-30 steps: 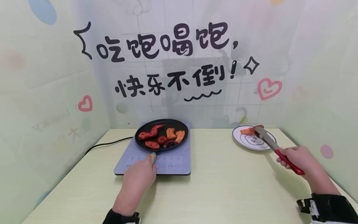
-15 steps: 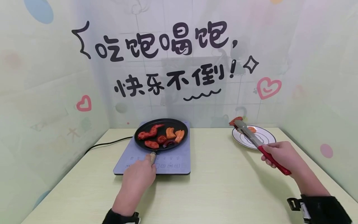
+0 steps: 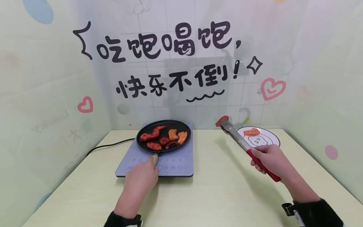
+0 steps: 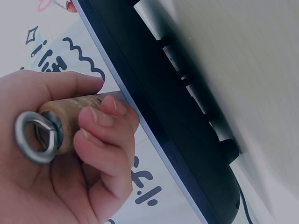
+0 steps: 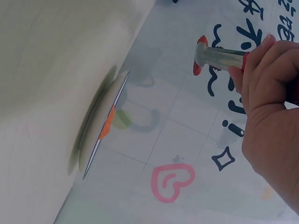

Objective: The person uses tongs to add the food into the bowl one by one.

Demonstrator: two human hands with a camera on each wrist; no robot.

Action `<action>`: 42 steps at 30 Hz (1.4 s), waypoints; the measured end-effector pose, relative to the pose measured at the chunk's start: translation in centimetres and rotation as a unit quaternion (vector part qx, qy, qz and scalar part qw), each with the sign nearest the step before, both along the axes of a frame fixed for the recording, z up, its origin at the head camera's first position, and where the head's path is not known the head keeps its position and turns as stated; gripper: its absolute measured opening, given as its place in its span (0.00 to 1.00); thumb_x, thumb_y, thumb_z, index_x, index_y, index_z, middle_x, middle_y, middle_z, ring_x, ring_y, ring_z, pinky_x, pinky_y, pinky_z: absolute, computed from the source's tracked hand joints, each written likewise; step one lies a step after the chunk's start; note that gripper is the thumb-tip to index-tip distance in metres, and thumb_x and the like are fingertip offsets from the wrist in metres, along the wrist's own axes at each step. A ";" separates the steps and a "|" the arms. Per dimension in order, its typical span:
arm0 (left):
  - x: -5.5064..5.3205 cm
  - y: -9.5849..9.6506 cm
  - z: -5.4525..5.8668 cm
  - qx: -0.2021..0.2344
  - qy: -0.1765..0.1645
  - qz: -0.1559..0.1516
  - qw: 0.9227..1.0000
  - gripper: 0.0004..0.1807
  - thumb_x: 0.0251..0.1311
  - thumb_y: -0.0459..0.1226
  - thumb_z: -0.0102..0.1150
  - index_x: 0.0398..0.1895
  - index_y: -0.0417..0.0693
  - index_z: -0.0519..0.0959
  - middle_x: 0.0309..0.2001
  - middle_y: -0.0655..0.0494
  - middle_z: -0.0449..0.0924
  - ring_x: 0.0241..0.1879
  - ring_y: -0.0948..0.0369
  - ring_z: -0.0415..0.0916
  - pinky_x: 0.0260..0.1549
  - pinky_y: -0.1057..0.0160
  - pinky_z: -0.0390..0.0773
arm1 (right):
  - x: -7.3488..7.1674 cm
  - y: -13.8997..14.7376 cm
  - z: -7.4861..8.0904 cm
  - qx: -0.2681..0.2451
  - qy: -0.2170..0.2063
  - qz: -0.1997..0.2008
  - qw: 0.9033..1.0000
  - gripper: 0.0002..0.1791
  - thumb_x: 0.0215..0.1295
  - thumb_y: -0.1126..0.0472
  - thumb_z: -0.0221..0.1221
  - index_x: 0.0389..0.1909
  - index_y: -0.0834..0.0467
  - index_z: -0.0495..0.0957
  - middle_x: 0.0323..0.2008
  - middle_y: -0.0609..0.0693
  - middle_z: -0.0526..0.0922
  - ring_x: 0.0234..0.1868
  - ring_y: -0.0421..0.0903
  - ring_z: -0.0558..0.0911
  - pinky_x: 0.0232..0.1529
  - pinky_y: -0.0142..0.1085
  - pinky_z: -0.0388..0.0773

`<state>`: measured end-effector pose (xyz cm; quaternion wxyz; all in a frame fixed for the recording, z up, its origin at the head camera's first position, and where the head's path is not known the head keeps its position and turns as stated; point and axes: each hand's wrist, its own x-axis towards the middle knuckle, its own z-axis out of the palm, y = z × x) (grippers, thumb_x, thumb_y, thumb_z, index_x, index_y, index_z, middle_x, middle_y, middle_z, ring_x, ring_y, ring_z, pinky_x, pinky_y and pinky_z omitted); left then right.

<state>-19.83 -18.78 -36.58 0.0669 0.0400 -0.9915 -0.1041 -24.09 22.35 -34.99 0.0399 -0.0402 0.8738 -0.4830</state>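
My left hand [image 3: 141, 179] grips the wooden handle [image 4: 70, 116] of a black frying pan [image 3: 158, 125], fingers curled round it near the metal end ring [image 4: 35, 137]. In the pan lie a red chicken wing [image 3: 153, 135], orange shrimp-like pieces [image 3: 173, 135] and several smaller dark red pieces. My right hand [image 3: 273, 160] holds metal tongs [image 3: 236, 137] by their red handles. A reddish piece of food [image 3: 222, 120] is pinched in the tongs' tips, raised above the table left of a white plate [image 3: 273, 138]. One orange piece [image 3: 251, 131] stays on that plate.
Under the pan is a flat induction cooker [image 3: 170, 171], its black cord [image 3: 110, 145] running left. The pale table [image 3: 210, 189] meets a printed backdrop [image 3: 210, 107] at the back and both sides.
My right hand has lifted the reddish piece off the plate with the tongs and moved it leftward. The orange piece stayed on the plate. My left hand and the pan have kept their place.
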 end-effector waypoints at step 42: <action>0.1 0.0 0.0 0.004 -0.003 0.000 1.000 0.31 0.77 0.44 0.55 0.80 0.46 0.69 0.58 0.28 0.84 0.24 0.51 0.73 0.20 0.54 0.70 | 2.0 -7.0 -2.3 -0.064 0.043 0.075 0.994 0.21 0.80 0.58 0.59 0.65 0.67 0.80 0.25 0.53 0.84 0.17 0.45 0.77 0.18 0.35 0.77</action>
